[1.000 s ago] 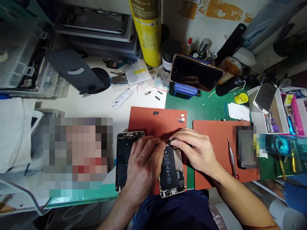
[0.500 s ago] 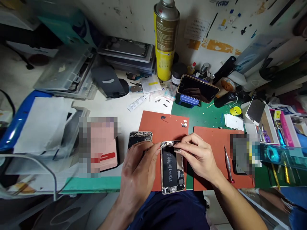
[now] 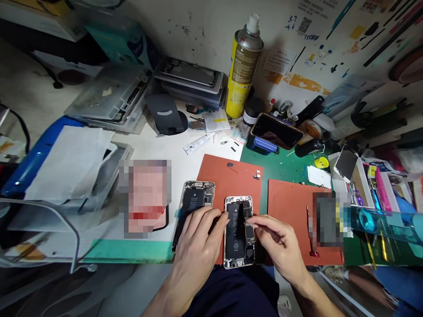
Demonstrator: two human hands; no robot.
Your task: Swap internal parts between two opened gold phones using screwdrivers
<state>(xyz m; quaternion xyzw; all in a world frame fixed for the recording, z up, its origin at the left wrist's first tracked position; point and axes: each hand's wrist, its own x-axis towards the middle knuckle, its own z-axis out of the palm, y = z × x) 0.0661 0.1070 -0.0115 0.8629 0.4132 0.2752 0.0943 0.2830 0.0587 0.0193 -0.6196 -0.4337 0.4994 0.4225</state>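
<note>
An opened smartphone (image 3: 235, 237) lies near the front edge of the red mat, its black battery and inner parts bare. My left hand (image 3: 200, 235) has its fingers drawn together at the phone's left edge, steadying it. Between the thumb and fingers of my right hand (image 3: 280, 244) is a dark, narrow circuit board (image 3: 249, 229), held over the right side of the phone beside the battery. A second opened phone (image 3: 193, 198) lies to the left, partly hidden under my left hand.
A screwdriver (image 3: 309, 233) lies on the right-hand red mat (image 3: 287, 211). Small parts (image 3: 257, 175) rest on the left-hand red mat (image 3: 211, 169). Behind stand a phone on a blue stand (image 3: 262, 143) and a yellow spray can (image 3: 243, 72). A tool box (image 3: 366, 176) is at the right.
My right hand has come down from the phone's top edge to its right side, where the circuit board now shows. My left hand stays at the left edge, slightly lower. The view has shifted.
</note>
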